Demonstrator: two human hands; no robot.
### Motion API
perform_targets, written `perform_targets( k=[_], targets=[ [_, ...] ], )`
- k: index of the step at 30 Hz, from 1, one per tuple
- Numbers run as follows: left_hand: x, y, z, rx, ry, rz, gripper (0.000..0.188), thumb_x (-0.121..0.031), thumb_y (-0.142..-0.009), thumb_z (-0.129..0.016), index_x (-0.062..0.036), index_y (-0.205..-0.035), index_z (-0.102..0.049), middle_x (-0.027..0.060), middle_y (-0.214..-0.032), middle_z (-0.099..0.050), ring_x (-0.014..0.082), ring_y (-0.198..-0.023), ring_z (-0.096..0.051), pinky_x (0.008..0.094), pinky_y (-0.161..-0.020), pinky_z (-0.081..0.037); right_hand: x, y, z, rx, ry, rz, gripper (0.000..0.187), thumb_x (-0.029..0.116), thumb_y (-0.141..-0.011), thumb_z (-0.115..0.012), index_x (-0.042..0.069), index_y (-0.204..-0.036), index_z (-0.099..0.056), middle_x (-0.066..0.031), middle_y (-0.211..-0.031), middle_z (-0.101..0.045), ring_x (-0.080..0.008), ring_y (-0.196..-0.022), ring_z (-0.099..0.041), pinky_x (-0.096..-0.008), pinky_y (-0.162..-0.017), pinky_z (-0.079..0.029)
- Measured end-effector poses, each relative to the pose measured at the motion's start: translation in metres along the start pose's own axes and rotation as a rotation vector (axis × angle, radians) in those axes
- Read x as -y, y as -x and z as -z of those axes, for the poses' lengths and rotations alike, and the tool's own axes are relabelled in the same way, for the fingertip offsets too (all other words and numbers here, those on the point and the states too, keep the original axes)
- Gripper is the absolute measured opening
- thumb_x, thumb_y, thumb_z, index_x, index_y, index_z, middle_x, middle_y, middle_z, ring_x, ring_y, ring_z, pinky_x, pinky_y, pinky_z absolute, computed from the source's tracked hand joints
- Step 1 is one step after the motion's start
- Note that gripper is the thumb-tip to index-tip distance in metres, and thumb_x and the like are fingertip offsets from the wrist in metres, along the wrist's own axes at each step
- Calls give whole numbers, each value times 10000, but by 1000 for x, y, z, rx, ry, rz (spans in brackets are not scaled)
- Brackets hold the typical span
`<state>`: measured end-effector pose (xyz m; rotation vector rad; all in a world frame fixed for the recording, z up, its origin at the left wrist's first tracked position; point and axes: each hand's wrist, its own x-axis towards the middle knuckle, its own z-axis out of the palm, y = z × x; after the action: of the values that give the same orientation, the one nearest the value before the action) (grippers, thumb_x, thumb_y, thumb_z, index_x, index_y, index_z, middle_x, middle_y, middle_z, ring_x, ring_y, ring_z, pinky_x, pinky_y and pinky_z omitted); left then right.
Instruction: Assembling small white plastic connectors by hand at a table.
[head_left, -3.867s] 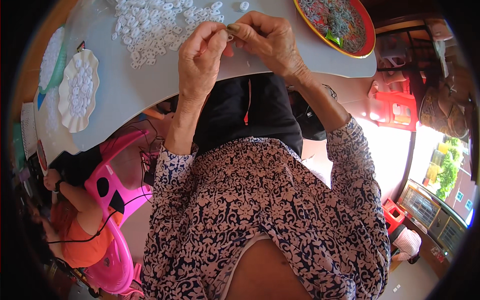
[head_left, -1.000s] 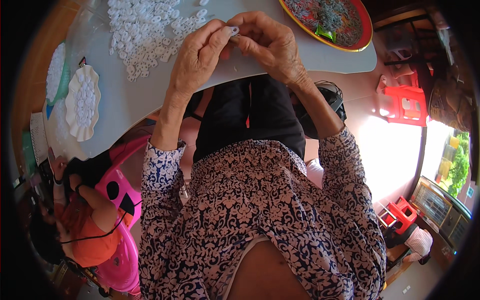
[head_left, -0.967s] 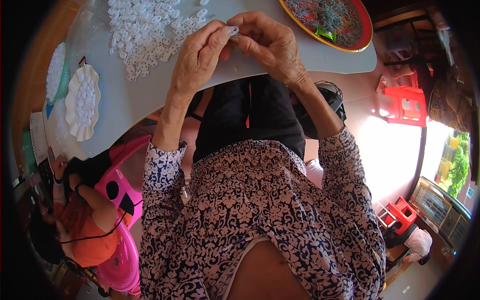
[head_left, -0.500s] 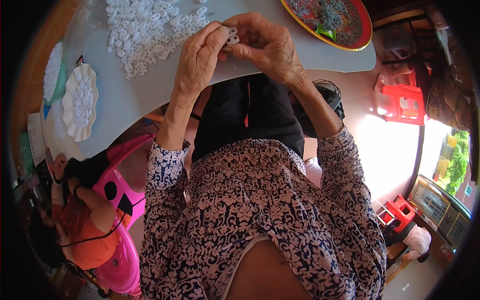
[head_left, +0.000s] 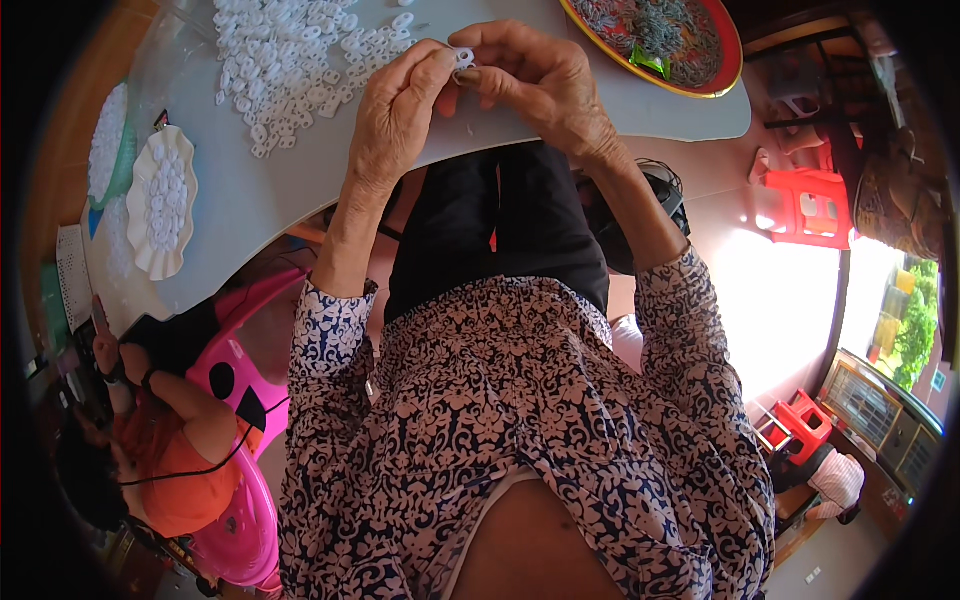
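On the left of the grey table (head_left: 265, 195), a wavy-edged white dish (head_left: 160, 263) holds small white pieces, and farther right a loose pile of white pieces (head_left: 280, 65) spreads up to near the left hand (head_left: 398, 105). That hand is nearly closed, thumb and fingers pinching one edge of a small white piece (head_left: 463, 57), which sits between the two hands' fingertips above the table's near edge. The right hand (head_left: 545, 88), loosely curled, meets it with finger and thumb, left of a red tray (head_left: 727, 48) of grey bits.
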<state>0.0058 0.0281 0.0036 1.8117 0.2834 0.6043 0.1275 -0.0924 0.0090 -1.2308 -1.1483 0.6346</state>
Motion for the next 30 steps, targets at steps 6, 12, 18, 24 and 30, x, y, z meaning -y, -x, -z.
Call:
perform_targets(
  k=[6,12,18,24,30],
  targets=[
    [-2,-1,0,13,-78,-1,313,-321,-944,-444,-43,-882,-575,3,-593,-478,81,-563,-424,248,-529,-350,-1,2,-1,-3,-31,5,227,25,-888,-552,-22,-1111,-553,-63,-796,-651,-74,-712,-591,-214,-688,-498],
    [0,-2,-2,-1,-19,2,321,-327,-939,-445,-39,-869,-568,12,-589,-479,88,-561,-426,254,-532,-354,-3,3,0,-29,-34,23,226,23,-881,-564,-6,-1105,-562,-39,-786,-639,-62,-718,-584,-207,-673,-490],
    [0,-2,-3,-15,-27,14,324,-328,-937,-451,-36,-885,-580,15,-594,-494,86,-568,-444,251,-536,-359,-7,3,1,-41,-19,17,232,12,-871,-570,-3,-1102,-556,-23,-792,-627,-53,-740,-586,-201,-687,-485],
    [0,-2,-4,-17,-16,3,321,-322,-933,-458,-31,-893,-587,18,-589,-500,96,-564,-461,258,-538,-372,-2,3,2,-5,-16,4,248,6,-865,-572,-5,-1110,-538,-22,-806,-625,-53,-762,-592,-198,-700,-485],
    [-1,-3,-2,4,-73,-18,310,-307,-935,-459,-31,-889,-590,22,-586,-496,103,-559,-463,259,-527,-373,-6,4,3,-14,10,7,256,12,-868,-573,-9,-1120,-535,-32,-819,-630,-55,-765,-596,-199,-699,-488]
  ],
)
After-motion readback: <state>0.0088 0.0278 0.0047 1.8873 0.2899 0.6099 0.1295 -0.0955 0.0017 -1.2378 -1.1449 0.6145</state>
